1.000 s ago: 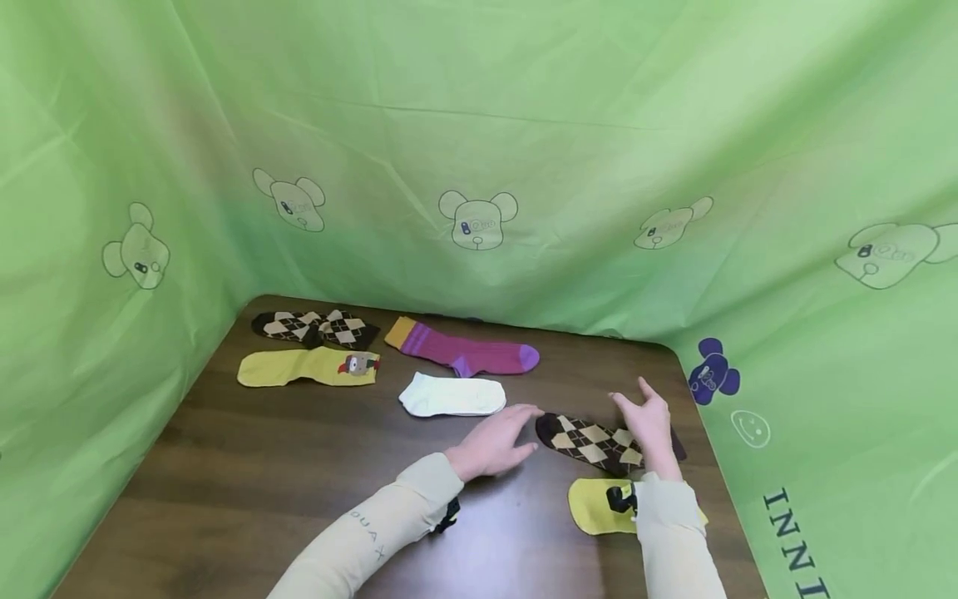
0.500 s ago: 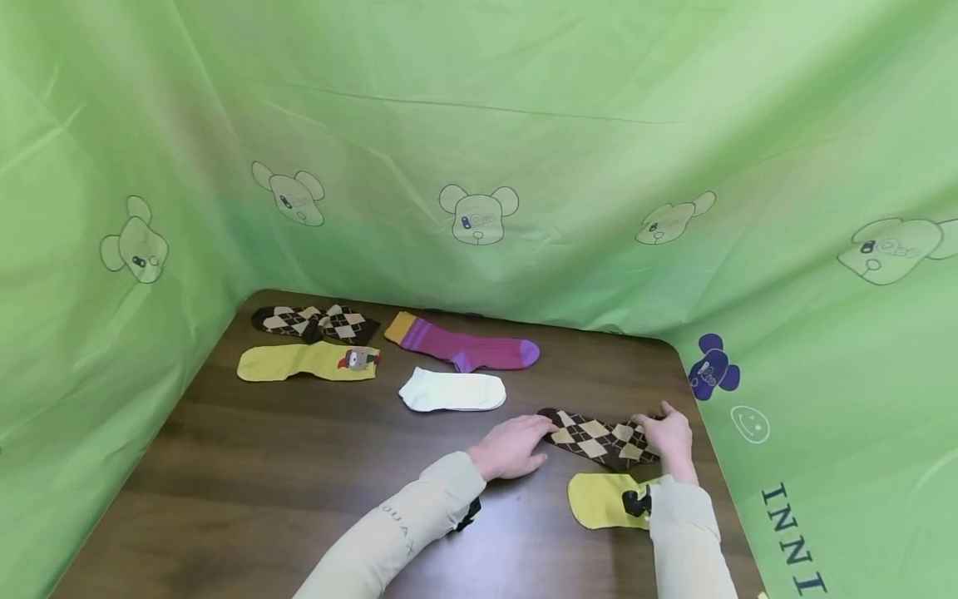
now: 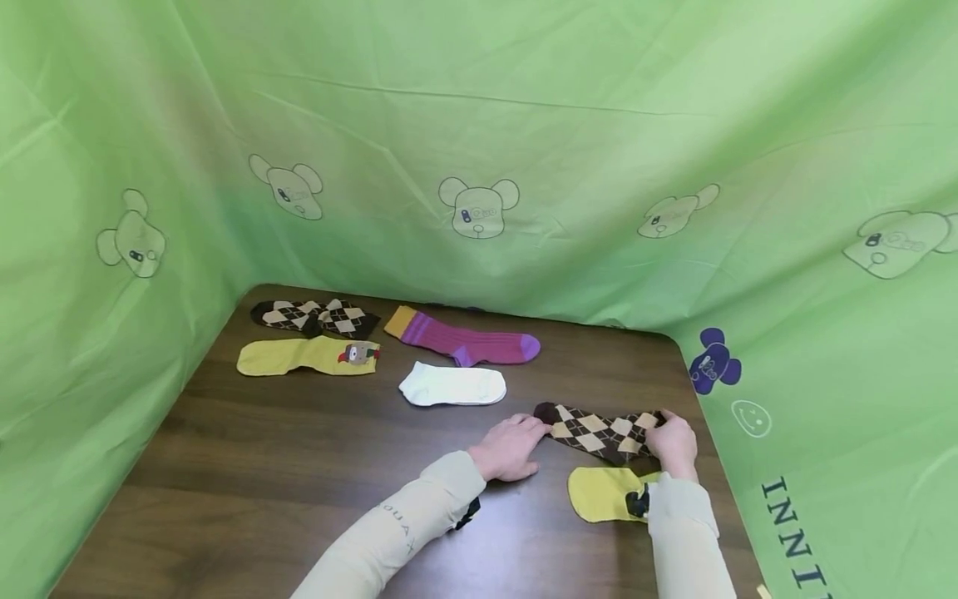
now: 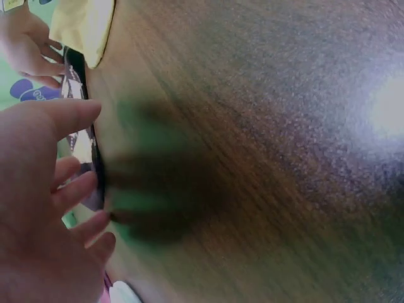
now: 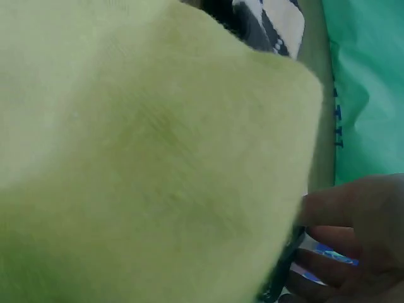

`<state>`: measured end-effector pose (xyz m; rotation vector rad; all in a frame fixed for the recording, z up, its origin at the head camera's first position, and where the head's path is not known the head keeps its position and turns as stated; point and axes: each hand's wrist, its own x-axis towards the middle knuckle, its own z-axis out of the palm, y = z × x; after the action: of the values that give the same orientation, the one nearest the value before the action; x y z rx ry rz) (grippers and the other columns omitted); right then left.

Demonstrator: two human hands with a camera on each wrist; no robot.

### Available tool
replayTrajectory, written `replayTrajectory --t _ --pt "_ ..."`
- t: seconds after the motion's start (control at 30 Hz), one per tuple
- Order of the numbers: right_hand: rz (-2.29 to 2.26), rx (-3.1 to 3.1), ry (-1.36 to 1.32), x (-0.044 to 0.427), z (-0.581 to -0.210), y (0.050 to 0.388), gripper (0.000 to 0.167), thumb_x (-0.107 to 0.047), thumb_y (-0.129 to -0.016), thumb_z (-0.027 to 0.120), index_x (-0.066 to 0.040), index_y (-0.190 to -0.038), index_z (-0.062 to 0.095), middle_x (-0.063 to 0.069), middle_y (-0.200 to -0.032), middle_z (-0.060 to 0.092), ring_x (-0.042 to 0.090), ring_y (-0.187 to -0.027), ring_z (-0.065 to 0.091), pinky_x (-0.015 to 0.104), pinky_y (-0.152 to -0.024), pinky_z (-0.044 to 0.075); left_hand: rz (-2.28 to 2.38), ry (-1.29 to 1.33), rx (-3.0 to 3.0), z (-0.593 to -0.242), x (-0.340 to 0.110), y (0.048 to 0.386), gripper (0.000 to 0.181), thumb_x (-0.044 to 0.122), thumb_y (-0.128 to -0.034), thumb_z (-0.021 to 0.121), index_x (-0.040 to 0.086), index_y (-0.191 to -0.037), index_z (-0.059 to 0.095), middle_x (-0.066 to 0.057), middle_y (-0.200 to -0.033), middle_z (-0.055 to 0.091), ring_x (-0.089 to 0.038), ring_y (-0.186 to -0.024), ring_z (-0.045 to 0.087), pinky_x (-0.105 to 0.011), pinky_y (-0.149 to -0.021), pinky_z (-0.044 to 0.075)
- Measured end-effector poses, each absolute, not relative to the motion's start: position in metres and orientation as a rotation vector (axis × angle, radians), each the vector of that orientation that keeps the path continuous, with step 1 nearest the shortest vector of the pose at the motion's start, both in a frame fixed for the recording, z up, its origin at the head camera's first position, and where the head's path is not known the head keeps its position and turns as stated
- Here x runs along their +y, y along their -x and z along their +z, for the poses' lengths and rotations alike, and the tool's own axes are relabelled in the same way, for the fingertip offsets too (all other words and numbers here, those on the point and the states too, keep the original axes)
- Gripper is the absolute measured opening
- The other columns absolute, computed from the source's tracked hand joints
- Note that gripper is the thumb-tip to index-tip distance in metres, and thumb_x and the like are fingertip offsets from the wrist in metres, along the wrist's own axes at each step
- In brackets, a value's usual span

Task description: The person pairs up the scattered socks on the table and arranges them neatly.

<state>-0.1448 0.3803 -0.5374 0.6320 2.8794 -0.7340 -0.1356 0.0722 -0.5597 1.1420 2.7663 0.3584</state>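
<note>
Head view: green cloth (image 3: 479, 91) rises behind the white sock (image 3: 452, 385), printed with outlined round-eared heads whose lettering is too small to read. Well right of the white sock the cloth carries "INNI" in large dark letters (image 3: 793, 537), a navy head (image 3: 714, 363) and a smiley face (image 3: 752, 418). The brown wood-grain bench (image 3: 299, 491) lies under and around it. Nearer the camera, the left sleeve (image 3: 407, 516), pale like the right sleeve (image 3: 686, 532), bears small letters I cannot read surely.

The left hand (image 3: 511, 449), near right of the white sock, has its thumb apart and its fingers loosely extended, tips at the toe of the argyle sock (image 3: 595, 433). The right hand (image 3: 674, 445), farther right, touches the cuff; whether its fingers pinch it I cannot tell.

Beyond the white sock lies a magenta sock (image 3: 467, 339) with orange cuff and lilac toe. The argyle sock lies flat, nearer and to the right: dark brown, with cream and tan diamonds crossed by thin lines. Left are a yellow sock (image 3: 288, 358) with an animal figure (image 3: 359, 353) and another argyle sock (image 3: 284, 316).
</note>
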Motion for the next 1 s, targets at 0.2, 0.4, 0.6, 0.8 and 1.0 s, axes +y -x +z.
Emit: replayTrajectory --t 0.2,0.4,0.6,0.8,1.0 --pt "-0.705 2.868 -0.641 0.379 -0.536 0.145 0.070 -0.010 -0.084 0.062 0.016 -0.144 0.039 0.045 -0.138 0.041 0.059 -0.123 0.044 0.061 -0.102 0.038 0.245 -1.079 2.813 -0.555 0.069 0.134 0.063 0.042 -0.0895 0.075 0.017 -0.144 0.055 0.003 -0.133 0.056 -0.018 -0.122 0.050 -0.030 -0.101 0.043" --pt "-0.659 2.885 -0.557 0.373 -0.532 0.147 0.072 -0.012 -0.079 0.067 0.015 -0.141 0.043 0.048 -0.130 0.044 0.060 -0.117 0.046 0.063 -0.097 0.041 0.192 -1.069 2.827 -0.555 0.066 0.134 0.046 0.037 -0.0880 0.076 0.014 -0.126 0.065 0.001 -0.117 0.057 -0.017 -0.105 0.050 -0.027 -0.090 0.046" --pt "-0.671 2.876 -0.440 0.371 -0.529 0.152 0.070 -0.012 -0.076 0.073 0.014 -0.136 0.049 0.044 -0.128 0.048 0.057 -0.118 0.045 0.062 -0.098 0.041 0.225 -1.097 2.924 -0.561 0.056 0.141 0.019 0.018 -0.0811 0.076 0.017 -0.099 0.071 0.003 -0.098 0.064 -0.017 -0.091 0.054 -0.028 -0.080 0.046" --pt "-0.682 2.831 -0.474 0.364 -0.523 0.153 0.065 -0.012 -0.078 0.072 0.011 -0.134 0.049 0.040 -0.127 0.053 0.057 -0.114 0.051 0.062 -0.091 0.043 0.274 -1.107 2.993 -0.564 0.048 0.144 0.010 0.015 -0.0792 0.077 0.024 -0.084 0.076 0.007 -0.085 0.066 -0.016 -0.082 0.058 -0.028 -0.075 0.048" --pt "-0.623 2.838 -0.501 0.358 -0.523 0.150 0.044 -0.026 -0.088 0.070 0.005 -0.119 0.062 0.032 -0.118 0.062 0.051 -0.106 0.058 0.063 -0.087 0.040 0.285 -1.101 2.994 -0.562 0.046 0.142 0.007 0.016 -0.0811 0.076 0.023 -0.083 0.075 0.008 -0.084 0.064 -0.015 -0.082 0.056 -0.026 -0.076 0.047"
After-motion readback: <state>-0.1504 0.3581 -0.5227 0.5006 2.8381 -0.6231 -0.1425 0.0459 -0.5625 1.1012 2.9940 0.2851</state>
